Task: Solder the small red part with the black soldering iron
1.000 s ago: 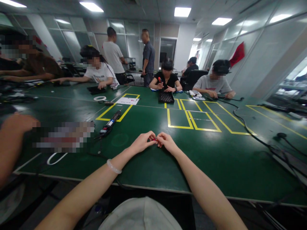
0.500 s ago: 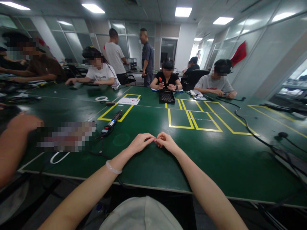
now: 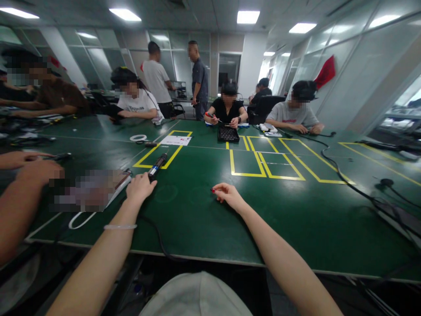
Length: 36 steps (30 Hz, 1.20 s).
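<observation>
My left hand (image 3: 140,188) rests over the rear end of a dark, pen-shaped electric screwdriver (image 3: 159,165) with a blue-and-white band. Its fingers curl at the tool's body and the thumb lies on the right side; the palm hides the rear end. The screwdriver still lies on the green table, its tip pointing away to the right. My right hand (image 3: 230,196) is held just above the table, thumb and fingertips pinched on a small red and black piece (image 3: 213,190). This piece is too small to name.
Yellow tape outlines (image 3: 248,175) mark the table (image 3: 197,237). A white sheet (image 3: 176,140) and a white cable coil (image 3: 138,138) lie beyond the screwdriver. At the left are a blurred pouch with a white strap (image 3: 80,219) and a co-worker's arm (image 3: 19,202). Black cables (image 3: 357,188) run along the right.
My left hand has left my right hand and moved left to the screwdriver. My right hand has stayed in place, keeping the small red and black piece.
</observation>
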Tool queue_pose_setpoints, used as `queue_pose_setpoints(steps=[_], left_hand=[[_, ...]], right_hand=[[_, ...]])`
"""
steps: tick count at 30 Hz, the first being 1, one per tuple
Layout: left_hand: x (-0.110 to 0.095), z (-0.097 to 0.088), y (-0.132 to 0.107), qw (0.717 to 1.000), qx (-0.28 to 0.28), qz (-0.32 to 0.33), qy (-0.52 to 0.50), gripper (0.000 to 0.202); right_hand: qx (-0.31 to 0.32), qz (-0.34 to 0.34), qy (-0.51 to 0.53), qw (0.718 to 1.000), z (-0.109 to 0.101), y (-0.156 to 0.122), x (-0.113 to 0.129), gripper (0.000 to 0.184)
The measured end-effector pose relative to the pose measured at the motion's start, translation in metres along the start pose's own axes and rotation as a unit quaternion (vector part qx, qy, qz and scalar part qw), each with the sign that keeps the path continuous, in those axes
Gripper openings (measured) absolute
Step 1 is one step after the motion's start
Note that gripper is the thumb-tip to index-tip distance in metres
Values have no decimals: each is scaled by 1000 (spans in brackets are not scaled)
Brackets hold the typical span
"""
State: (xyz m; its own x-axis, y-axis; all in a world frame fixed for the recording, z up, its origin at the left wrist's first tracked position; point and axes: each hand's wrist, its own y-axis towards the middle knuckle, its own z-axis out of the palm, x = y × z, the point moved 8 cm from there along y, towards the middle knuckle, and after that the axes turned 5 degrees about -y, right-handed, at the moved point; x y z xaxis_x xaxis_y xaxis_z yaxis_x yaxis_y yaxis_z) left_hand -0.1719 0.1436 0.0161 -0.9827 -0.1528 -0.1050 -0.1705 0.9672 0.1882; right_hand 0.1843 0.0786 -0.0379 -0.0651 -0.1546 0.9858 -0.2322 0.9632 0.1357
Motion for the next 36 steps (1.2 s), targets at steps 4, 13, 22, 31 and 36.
queue_pose_setpoints(steps=[4,13,22,31,36], left_hand=[[17,6,7,999,32,-25,6,54],[-5,3,-1,999,55,1,2,58],[-91,1,-37,989,64,134,-13,60],[-171,7,-81,956,66,275,-81,62],[-194,10,-99,934,89,324,-126,63]], right_hand=[[0,1,2,1000,0,0,-1,34],[-11,-2,-25,1000,0,1,1,33],[-22,-24,-30,999,1,1,3,33],[-17,-113,-196,974,11,-9,28,12],[-20,-163,-341,926,23,-16,43,3]])
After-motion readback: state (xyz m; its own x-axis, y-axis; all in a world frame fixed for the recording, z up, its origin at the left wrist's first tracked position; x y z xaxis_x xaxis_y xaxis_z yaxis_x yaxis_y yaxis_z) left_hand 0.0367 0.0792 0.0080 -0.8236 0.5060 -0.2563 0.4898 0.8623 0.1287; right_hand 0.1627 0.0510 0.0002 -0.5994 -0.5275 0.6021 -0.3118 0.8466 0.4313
